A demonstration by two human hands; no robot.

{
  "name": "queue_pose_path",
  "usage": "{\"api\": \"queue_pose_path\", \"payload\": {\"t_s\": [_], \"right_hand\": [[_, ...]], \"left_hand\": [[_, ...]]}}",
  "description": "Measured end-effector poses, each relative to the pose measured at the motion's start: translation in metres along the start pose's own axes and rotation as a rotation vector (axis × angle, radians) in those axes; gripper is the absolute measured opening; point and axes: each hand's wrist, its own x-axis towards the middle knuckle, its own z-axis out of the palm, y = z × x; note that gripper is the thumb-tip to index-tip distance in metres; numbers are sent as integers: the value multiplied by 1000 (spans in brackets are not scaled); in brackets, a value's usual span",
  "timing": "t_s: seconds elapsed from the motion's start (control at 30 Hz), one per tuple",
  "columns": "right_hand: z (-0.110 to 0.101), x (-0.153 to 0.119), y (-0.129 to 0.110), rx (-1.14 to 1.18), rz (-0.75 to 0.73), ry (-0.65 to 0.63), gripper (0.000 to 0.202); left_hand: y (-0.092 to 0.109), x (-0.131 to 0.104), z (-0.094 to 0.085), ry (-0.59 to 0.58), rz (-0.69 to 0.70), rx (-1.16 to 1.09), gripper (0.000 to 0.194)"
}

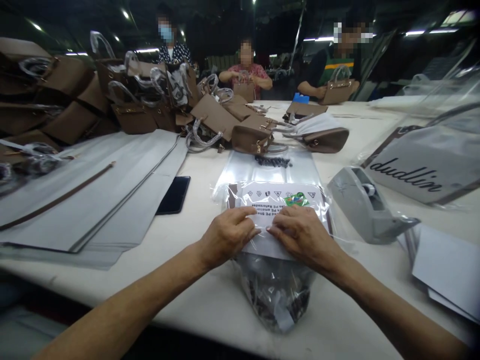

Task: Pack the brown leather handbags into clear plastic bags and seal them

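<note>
A clear plastic bag [275, 292] lies before me on the table, its lower part crumpled over something dark that I cannot make out. A white sheet [245, 197] with upside-down print and a green picture rests on the bag's middle; whether film covers it I cannot tell. My left hand [228, 232] is closed at the sheet's left half, thumb and fingers pinching the plastic. Close beside it, my right hand [300, 235] has its fingers curled and pressed together on the sheet's right half. The fingertips of both hands nearly meet.
Brown handbags [215, 117] are heaped at the back and left. A grey tape dispenser [365, 202] and white sheets [446, 265] stand right, near a bagged handbag [420, 162]. A phone [174, 195] and flat grey sheets [127, 195] lie left. Several people work across the table.
</note>
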Motion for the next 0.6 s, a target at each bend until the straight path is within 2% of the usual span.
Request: {"api": "queue_pose_path", "payload": {"t_s": [0.07, 0.13, 0.23, 0.33, 0.4, 0.5, 0.6], "right_hand": [[2, 1, 1, -15, 18, -13, 22], [3, 3, 0, -51, 51, -12, 26], [6, 6, -5, -113, 98, -2, 28], [9, 10, -9, -165, 137, 16, 25], [11, 12, -11, -181, 165, 13, 24], [14, 12, -9, -171, 178, 22, 24], [11, 4, -2, -71, 106, 58, 27]], "left_hand": [[-5, 3, -6, -81, 1, -7, 13], [-12, 4, -8, -107, -15, -7, 10], [-21, 6, -3, -28, -48, 2, 7], [-21, 8, 2, 39, -37, -27, 3], [-17, 9, 0, 86, 3, -38, 2], [-12, 1, -11, 202, 49, -32, 10], [-17, -18, -23, 207, -150, -162, 19]]}}
